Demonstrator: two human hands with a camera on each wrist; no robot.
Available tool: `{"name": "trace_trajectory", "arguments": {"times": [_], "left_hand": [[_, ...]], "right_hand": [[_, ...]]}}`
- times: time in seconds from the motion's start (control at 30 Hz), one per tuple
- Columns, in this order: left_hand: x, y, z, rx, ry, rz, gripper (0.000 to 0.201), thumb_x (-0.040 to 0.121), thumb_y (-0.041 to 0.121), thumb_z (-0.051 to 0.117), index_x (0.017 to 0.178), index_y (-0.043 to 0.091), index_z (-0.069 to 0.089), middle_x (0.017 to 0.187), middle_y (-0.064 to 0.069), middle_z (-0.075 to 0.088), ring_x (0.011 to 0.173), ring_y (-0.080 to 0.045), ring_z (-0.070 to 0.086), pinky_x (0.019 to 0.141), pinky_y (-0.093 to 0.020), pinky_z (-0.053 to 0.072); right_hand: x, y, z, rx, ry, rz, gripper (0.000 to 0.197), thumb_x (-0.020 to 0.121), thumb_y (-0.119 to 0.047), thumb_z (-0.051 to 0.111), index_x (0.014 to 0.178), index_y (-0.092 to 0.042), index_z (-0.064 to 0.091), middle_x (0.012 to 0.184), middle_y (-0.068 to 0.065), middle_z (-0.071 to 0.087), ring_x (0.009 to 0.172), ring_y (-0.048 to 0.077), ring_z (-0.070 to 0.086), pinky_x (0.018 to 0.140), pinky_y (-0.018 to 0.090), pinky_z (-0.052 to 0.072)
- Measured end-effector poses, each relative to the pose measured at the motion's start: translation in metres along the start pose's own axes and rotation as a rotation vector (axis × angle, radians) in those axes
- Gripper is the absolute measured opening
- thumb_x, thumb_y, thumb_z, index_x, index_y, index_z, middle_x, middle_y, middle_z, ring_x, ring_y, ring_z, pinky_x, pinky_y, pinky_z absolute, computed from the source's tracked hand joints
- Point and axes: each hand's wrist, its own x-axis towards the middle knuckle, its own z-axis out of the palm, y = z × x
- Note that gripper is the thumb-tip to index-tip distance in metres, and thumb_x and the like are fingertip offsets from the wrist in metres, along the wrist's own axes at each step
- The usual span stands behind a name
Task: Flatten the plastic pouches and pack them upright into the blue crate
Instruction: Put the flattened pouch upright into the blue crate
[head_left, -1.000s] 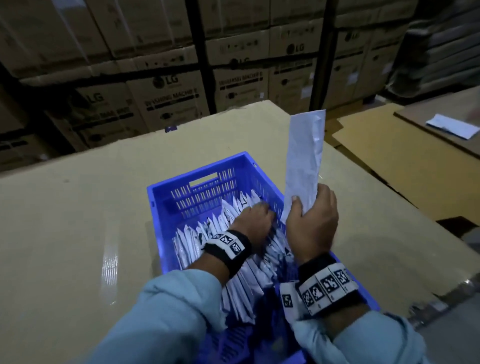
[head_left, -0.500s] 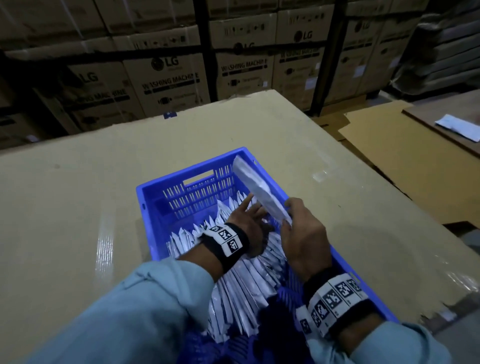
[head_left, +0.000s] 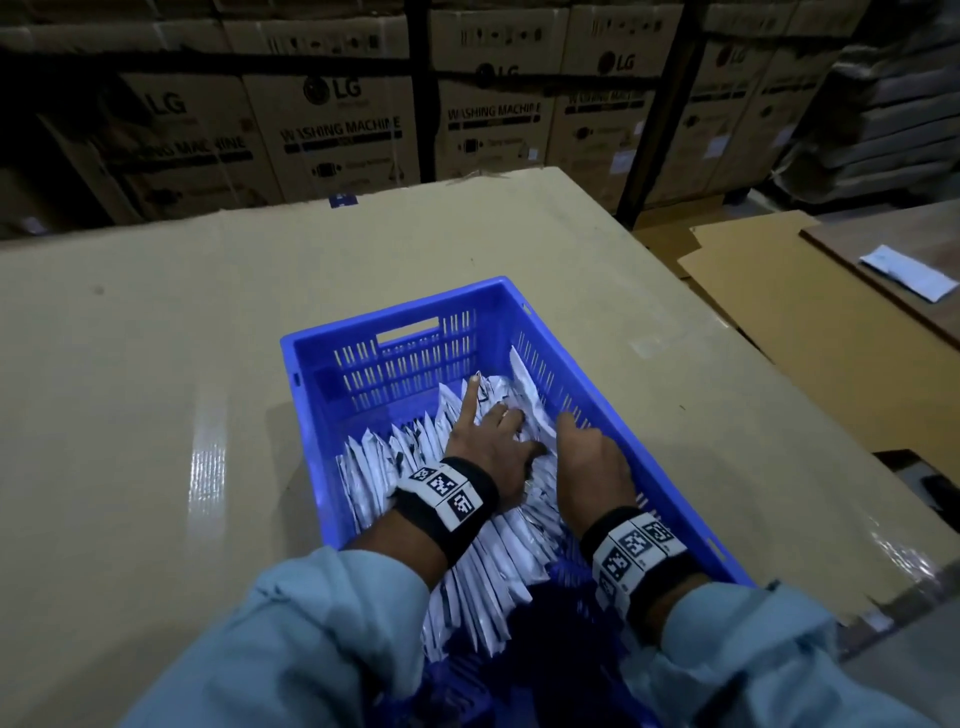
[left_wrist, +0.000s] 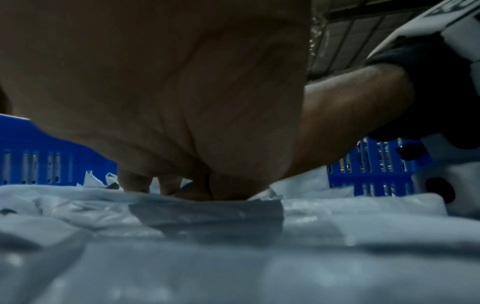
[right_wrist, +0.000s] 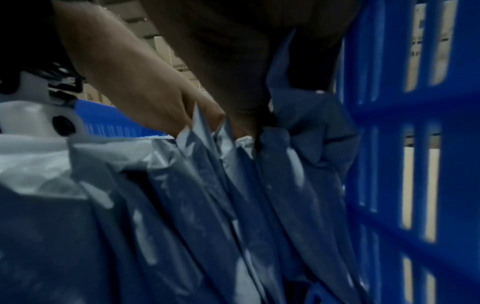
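A blue slotted crate (head_left: 363, 321) sits on the cardboard table top, holding rows of white plastic pouches (head_left: 374, 467) that stand on edge. My left hand (head_left: 488, 441) lies on top of the pouches in mid-crate, index finger stretched forward, fingers pressing down (left_wrist: 135, 181). My right hand (head_left: 589, 457) is just inside the crate's right wall (right_wrist: 389, 144). It grips one pouch (head_left: 525, 387) that leans along that wall, its lower end among the others (right_wrist: 306, 127). The two hands almost touch.
The crate's far end, behind the pouches, holds nothing. Bare cardboard table top (head_left: 156, 364) surrounds the crate. Stacked washing-machine boxes (head_left: 337, 130) stand behind the table. Flat cardboard sheets (head_left: 779, 312) and a lone white pouch (head_left: 909, 273) lie to the right.
My right hand brought the pouch down from upright above the crate and pushed it in beside the right wall. My left hand stayed on the packed pouches and spread its fingers.
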Motion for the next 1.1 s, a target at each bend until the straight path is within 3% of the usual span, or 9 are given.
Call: {"name": "trace_trajectory", "arguments": {"times": [0.1, 0.23, 0.37, 0.5, 0.6, 0.7, 0.8, 0.93, 1.1], "left_hand": [[0.000, 0.000, -0.001, -0.003, -0.002, 0.010, 0.050, 0.100, 0.047, 0.041, 0.150, 0.045, 0.041, 0.161, -0.010, 0.032, 0.154, -0.030, 0.017, 0.114, -0.070, -0.012], [-0.002, -0.001, -0.004, -0.028, -0.019, 0.025, 0.052, 0.100, 0.039, 0.043, 0.152, 0.043, 0.039, 0.163, -0.011, 0.027, 0.155, -0.030, 0.014, 0.114, -0.072, -0.013], [-0.006, 0.000, -0.006, -0.061, -0.064, 0.031, 0.051, 0.098, 0.033, 0.047, 0.147, 0.046, 0.045, 0.166, -0.010, 0.021, 0.157, -0.028, 0.009, 0.114, -0.071, -0.014], [-0.003, -0.003, -0.006, -0.131, -0.104, 0.015, 0.061, 0.089, 0.029, 0.055, 0.147, 0.044, 0.044, 0.164, -0.005, 0.026, 0.156, -0.022, 0.010, 0.113, -0.071, -0.018], [0.003, -0.010, -0.007, -0.258, -0.083, -0.005, 0.060, 0.079, 0.023, 0.057, 0.137, 0.039, 0.051, 0.139, 0.006, 0.054, 0.141, -0.013, 0.041, 0.112, -0.068, -0.022], [0.015, -0.019, -0.012, -0.379, -0.037, -0.097, 0.060, 0.073, 0.017, 0.054, 0.131, 0.017, 0.039, 0.090, 0.008, 0.070, 0.091, -0.019, 0.069, 0.118, -0.063, -0.015], [0.030, -0.020, -0.012, -0.186, -0.032, -0.041, 0.074, 0.080, 0.022, 0.060, 0.147, 0.022, 0.028, 0.114, 0.001, 0.066, 0.113, -0.024, 0.062, 0.120, -0.065, -0.007], [0.040, -0.014, -0.008, 0.001, -0.069, -0.042, 0.064, 0.090, 0.033, 0.055, 0.150, 0.020, 0.040, 0.150, -0.007, 0.044, 0.139, -0.031, 0.037, 0.123, -0.062, 0.006], [0.043, -0.015, 0.001, 0.017, -0.061, -0.050, 0.067, 0.089, 0.033, 0.051, 0.152, 0.014, 0.038, 0.154, -0.012, 0.034, 0.141, -0.032, 0.031, 0.125, -0.056, 0.009]], "right_hand": [[0.004, 0.001, 0.005, 0.074, -0.034, 0.011, 0.029, 0.096, 0.001, 0.045, 0.122, -0.011, 0.052, 0.103, 0.016, 0.066, 0.097, 0.037, 0.066, 0.074, 0.044, 0.052], [0.020, 0.004, 0.021, 0.093, -0.137, 0.009, 0.056, 0.091, 0.003, 0.052, 0.143, -0.017, 0.045, 0.110, 0.015, 0.068, 0.102, 0.036, 0.068, 0.082, 0.044, 0.060], [0.036, 0.009, 0.027, 0.203, -0.360, 0.011, 0.039, 0.092, -0.007, 0.057, 0.131, -0.010, 0.054, 0.122, 0.017, 0.067, 0.114, 0.035, 0.065, 0.091, 0.036, 0.053], [0.043, 0.010, 0.024, 0.232, -0.569, 0.050, 0.059, 0.096, -0.006, 0.045, 0.153, -0.014, 0.034, 0.142, 0.018, 0.055, 0.126, 0.034, 0.057, 0.095, 0.034, 0.047], [0.043, 0.009, 0.025, 0.244, -0.579, 0.066, 0.059, 0.096, -0.006, 0.046, 0.152, -0.015, 0.035, 0.142, 0.017, 0.056, 0.127, 0.034, 0.057, 0.096, 0.034, 0.047], [0.041, 0.009, 0.021, 0.258, -0.586, 0.039, 0.061, 0.099, -0.009, 0.049, 0.155, -0.013, 0.025, 0.138, 0.020, 0.059, 0.122, 0.034, 0.059, 0.093, 0.032, 0.046], [0.039, 0.010, 0.018, 0.237, -0.592, 0.023, 0.062, 0.100, -0.008, 0.047, 0.155, -0.006, 0.018, 0.110, 0.015, 0.060, 0.103, 0.029, 0.058, 0.080, 0.028, 0.039], [0.043, 0.012, 0.025, 0.353, -0.598, 0.077, 0.072, 0.098, -0.014, 0.045, 0.161, -0.013, 0.010, 0.140, 0.026, 0.052, 0.114, 0.037, 0.058, 0.095, 0.038, 0.048], [0.028, 0.004, 0.021, 0.306, -0.539, 0.149, 0.078, 0.092, -0.020, 0.052, 0.157, -0.010, 0.008, 0.133, 0.026, 0.054, 0.116, 0.037, 0.058, 0.093, 0.041, 0.048]]}}
